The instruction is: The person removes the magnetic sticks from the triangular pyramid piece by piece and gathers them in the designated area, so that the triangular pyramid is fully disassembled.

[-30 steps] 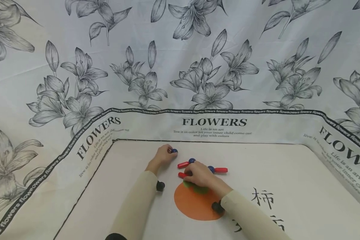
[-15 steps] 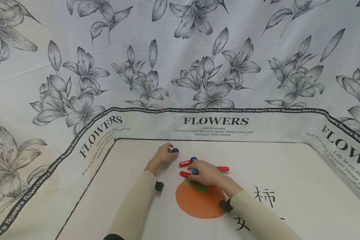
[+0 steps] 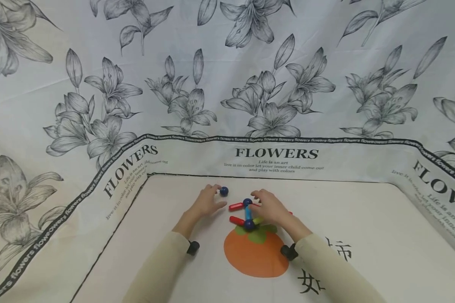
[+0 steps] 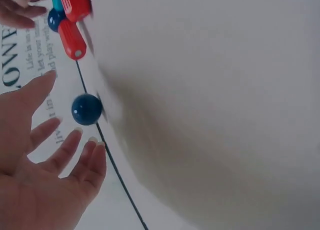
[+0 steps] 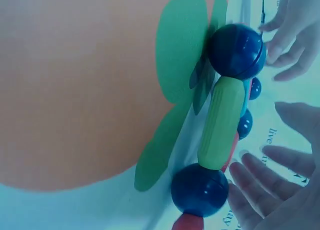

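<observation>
Head view: the left hand point(image 3: 206, 201) is spread wide, just beside a lone blue ball point(image 3: 223, 191) near the worktop's point(image 3: 333, 206) far edge! Across from it, the right hand point(image 3: 271, 207) hangs loosely spread over the linked pieces, where a light-blue rod point(image 3: 248, 213) joins an upper ball point(image 3: 247, 203) to a lower ball point(image 3: 249, 225), a red rod jutting left from each, just above the orange fruit print point(image 3: 255, 259).

Left wrist view: thumb and fingers well apart, the lone blue ball by the gap between them!

Right wrist view: a yellow-green rod point(image 5: 220, 123) bridges two balls, a red end piece point(image 5: 188, 222) below, and the right hand's spread fingers are just beside; touching or not, I can't tell.
</observation>
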Motion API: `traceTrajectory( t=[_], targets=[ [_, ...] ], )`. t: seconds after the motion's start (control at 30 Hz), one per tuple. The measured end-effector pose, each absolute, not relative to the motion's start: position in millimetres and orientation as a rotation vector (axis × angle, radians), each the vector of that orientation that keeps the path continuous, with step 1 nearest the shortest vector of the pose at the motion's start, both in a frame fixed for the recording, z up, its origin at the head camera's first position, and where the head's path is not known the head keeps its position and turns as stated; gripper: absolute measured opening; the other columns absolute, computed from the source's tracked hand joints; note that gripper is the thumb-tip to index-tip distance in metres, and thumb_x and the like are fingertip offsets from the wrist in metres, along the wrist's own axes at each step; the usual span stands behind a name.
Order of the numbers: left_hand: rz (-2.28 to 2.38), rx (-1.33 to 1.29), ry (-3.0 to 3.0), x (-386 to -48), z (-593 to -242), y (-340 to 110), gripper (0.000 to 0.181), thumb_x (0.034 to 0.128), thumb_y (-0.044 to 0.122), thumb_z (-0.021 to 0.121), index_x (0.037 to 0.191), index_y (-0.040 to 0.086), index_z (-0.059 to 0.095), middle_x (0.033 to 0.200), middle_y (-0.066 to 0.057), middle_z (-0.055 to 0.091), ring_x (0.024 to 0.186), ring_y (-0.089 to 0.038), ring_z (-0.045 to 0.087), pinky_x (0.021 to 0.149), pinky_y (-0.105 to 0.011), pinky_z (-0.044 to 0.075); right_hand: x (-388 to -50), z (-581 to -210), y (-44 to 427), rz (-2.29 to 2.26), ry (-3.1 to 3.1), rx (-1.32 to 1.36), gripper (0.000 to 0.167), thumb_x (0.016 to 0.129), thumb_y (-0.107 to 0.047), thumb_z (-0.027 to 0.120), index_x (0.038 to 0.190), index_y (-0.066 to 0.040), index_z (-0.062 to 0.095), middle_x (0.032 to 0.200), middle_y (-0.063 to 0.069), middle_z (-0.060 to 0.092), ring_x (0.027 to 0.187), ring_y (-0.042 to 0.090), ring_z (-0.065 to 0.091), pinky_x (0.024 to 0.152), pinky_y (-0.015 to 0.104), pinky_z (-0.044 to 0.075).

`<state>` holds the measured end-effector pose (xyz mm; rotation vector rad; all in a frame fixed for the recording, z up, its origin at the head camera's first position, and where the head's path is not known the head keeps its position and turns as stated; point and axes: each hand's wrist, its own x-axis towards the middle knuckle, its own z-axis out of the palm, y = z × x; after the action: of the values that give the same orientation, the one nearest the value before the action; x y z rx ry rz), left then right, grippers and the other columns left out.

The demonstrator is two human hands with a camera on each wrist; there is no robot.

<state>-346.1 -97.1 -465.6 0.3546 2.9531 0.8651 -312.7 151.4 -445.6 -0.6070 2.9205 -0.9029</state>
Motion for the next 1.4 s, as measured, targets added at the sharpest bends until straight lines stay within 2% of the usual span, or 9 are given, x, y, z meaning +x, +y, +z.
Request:
traceTrajectory(
  t=[0.13,0.23,0.47,0.67,0.83,0.93,1.4],
  targets=[
    [0.843,0.454,2.875,-335.0,-464.8,-88.9,0.049,0.0949,0.029,0.075,0.136,0.007,0.058,0.126,-0.013,0.058,0.115,-0.027,0.056,0.099,-0.042,0.051,-321.3,-447.4,150.4,-0.928,2.900,-0.533,0.044,0.099,-0.021,0.065,0.133,0.006,0.060,0.118,0.021,0.067,0.107,0.033,0.064,0.093,0.051,0.052],
    [0.834,0.527,2.801,-330.1,-466.9,-82.5,0.049,0.0972,0.028,0.072,0.137,0.005,0.057,0.126,-0.012,0.059,0.114,-0.025,0.057,0.100,-0.041,0.050,-325.8,-448.9,147.0,-0.908,2.885,-0.492,0.043,0.100,-0.023,0.064,0.130,0.007,0.061,0.111,0.020,0.069,0.100,0.030,0.065,0.090,0.049,0.053],
    [0.857,0.551,2.764,-328.0,-471.8,-70.0,0.044,0.0992,0.023,0.069,0.135,0.000,0.058,0.116,-0.011,0.063,0.097,-0.020,0.056,0.089,-0.037,0.052,-330.5,-450.5,137.0,-0.916,2.842,-0.463,0.034,0.101,-0.022,0.064,0.123,0.005,0.066,0.107,0.019,0.070,0.093,0.027,0.064,0.085,0.045,0.054],
    [0.916,0.446,2.749,-334.3,-474.2,-64.1,0.029,0.0979,0.020,0.070,0.122,0.004,0.067,0.102,-0.005,0.064,0.092,-0.019,0.057,0.085,-0.035,0.052,-334.6,-452.5,134.9,-0.899,2.859,-0.465,0.030,0.101,-0.022,0.065,0.118,0.002,0.070,0.103,0.015,0.070,0.092,0.026,0.063,0.086,0.044,0.053],
    [0.974,0.361,2.724,-337.4,-471.7,-62.6,0.016,0.0964,0.022,0.072,0.103,0.008,0.072,0.091,-0.004,0.063,0.086,-0.020,0.058,0.076,-0.033,0.051,-337.2,-455.0,136.5,-0.883,2.860,-0.448,0.031,0.100,-0.024,0.066,0.117,0.001,0.071,0.101,0.013,0.070,0.089,0.024,0.061,0.084,0.041,0.053],
    [0.971,0.334,2.727,-336.6,-469.5,-62.4,0.015,0.0952,0.025,0.074,0.096,0.010,0.071,0.087,-0.004,0.063,0.083,-0.020,0.057,0.072,-0.032,0.050,-338.1,-455.6,137.0,-0.892,2.852,-0.442,0.031,0.100,-0.024,0.067,0.117,0.001,0.071,0.100,0.012,0.069,0.087,0.023,0.060,0.082,0.040,0.053],
    [0.941,0.228,2.788,-339.4,-467.8,-60.8,0.019,0.0949,0.025,0.075,0.089,0.008,0.070,0.084,-0.005,0.061,0.081,-0.021,0.055,0.069,-0.031,0.048,-337.7,-456.1,137.7,-0.896,2.859,-0.460,0.028,0.099,-0.024,0.069,0.114,-0.001,0.074,0.098,0.010,0.070,0.086,0.022,0.059,0.080,0.039,0.052]
  ],
)
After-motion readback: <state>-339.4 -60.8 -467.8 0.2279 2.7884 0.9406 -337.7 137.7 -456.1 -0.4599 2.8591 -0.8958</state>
